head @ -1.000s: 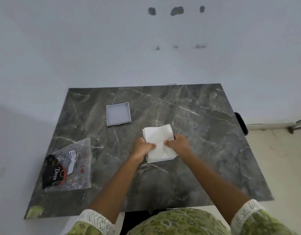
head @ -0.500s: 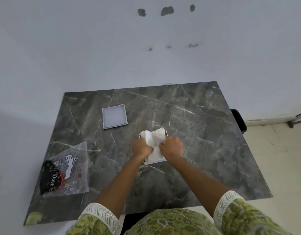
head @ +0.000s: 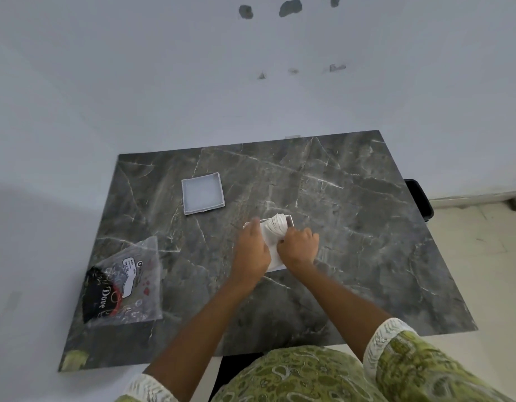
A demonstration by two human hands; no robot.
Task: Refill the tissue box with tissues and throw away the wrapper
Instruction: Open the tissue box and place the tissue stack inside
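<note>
A white tissue box (head: 275,264) sits in the middle of the dark marble table (head: 352,227). A folded stack of white tissues (head: 275,229) bulges out of its far end. My left hand (head: 251,253) presses down on the left side of the stack and box. My right hand (head: 298,248) grips the right side of the tissues, with its fingers curled over them. A shallow white square lid or tray (head: 203,192) lies apart, further back on the left. The clear plastic wrapper (head: 124,288) with black and red print lies flat near the table's front left.
A white wall runs behind the table. A dark object (head: 419,198) stands off the table's right edge. Pale floor lies to the right. The table's front left corner has a chipped greenish patch (head: 75,359).
The flat stack of tissues has been folded and pushed down into the box. Both hands closed in together over it, and the box rim now shows around the tissues.
</note>
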